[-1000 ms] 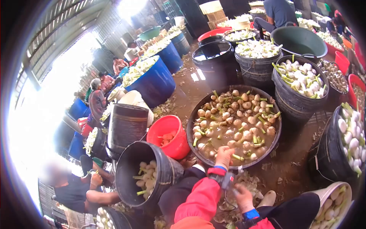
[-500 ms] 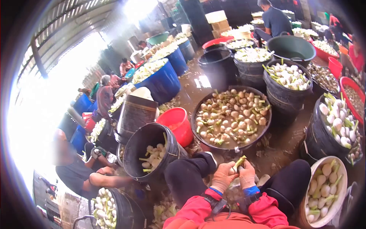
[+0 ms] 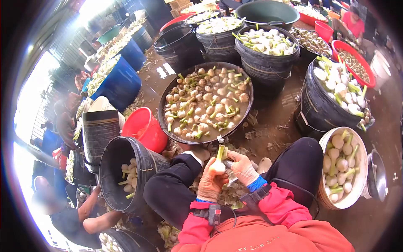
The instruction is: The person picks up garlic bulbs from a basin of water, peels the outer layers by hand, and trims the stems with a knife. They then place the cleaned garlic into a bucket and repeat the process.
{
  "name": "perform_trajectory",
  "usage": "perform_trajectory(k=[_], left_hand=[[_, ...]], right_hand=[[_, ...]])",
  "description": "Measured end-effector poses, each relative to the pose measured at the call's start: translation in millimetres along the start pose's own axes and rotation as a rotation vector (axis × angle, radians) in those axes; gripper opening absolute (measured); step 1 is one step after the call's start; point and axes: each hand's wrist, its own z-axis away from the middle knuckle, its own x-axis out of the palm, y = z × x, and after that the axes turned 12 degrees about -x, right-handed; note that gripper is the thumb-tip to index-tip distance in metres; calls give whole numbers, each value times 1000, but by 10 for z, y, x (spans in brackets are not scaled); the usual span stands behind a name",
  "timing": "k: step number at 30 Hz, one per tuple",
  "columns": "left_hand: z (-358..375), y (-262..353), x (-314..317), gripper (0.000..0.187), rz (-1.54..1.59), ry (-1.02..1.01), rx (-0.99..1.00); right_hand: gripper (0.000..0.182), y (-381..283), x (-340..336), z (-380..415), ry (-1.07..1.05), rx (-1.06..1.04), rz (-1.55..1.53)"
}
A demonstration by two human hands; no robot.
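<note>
My left hand (image 3: 211, 183), in an orange-palmed glove, is wrapped round a white bulb (image 3: 218, 166) whose green stalk points up. Close beside it on the right, my right hand (image 3: 243, 169) has its fingers closed against the stalk side of the bulb; a small greyish thing shows between the two hands, too small to name. Beyond them stands a wide black tub (image 3: 247, 110) of bulbs in brown water. Peelings (image 3: 224, 195) lie on the ground between my knees.
A tilted black bucket (image 3: 145, 168) and a red bucket (image 3: 145, 129) stand left. On the right are a white bucket (image 3: 363, 168) and a black bucket (image 3: 312, 113), both holding bulbs. A person (image 3: 69, 220) sits at the lower left.
The view has swung right and downward, so the tub and buckets appear further left and higher. My hands have turned, and the bulb now shows upright in my left hand.
</note>
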Motion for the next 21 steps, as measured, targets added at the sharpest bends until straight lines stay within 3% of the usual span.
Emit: perform_trajectory(k=[3,5,7,9,11,13,15,17,19,20,21], left_hand=[[6,-20,-12,52,113,-137,28],[-19,-25,-104,54,-6,-76,34],[-50,-57,-187,60,-408,36,132],[-4,-45,-48,55,-470,56,160],[57,2,98,50,178,-164,-78],[-3,15,80,48,192,-49,-94],[-79,39,48,57,208,31,-163],[-133,28,-4,61,139,94,-257],[-161,-24,-137,56,-214,34,-175],[-64,-74,110,53,-597,267,180],[-149,-156,43,63,-1022,334,751]], right_hand=[[38,-89,28,-16,16,86,-136],[38,13,-2,-33,27,76,-259],[39,-62,-1,-17,31,148,-70],[38,-67,35,-17,34,97,58],[37,-27,99,3,121,12,-44],[40,-60,92,-5,66,-42,88],[38,-108,108,-27,114,138,-363],[34,15,94,-15,124,87,-348],[31,-19,126,-29,337,243,-202],[35,58,95,-50,354,182,-221],[35,117,58,-39,355,183,-222]])
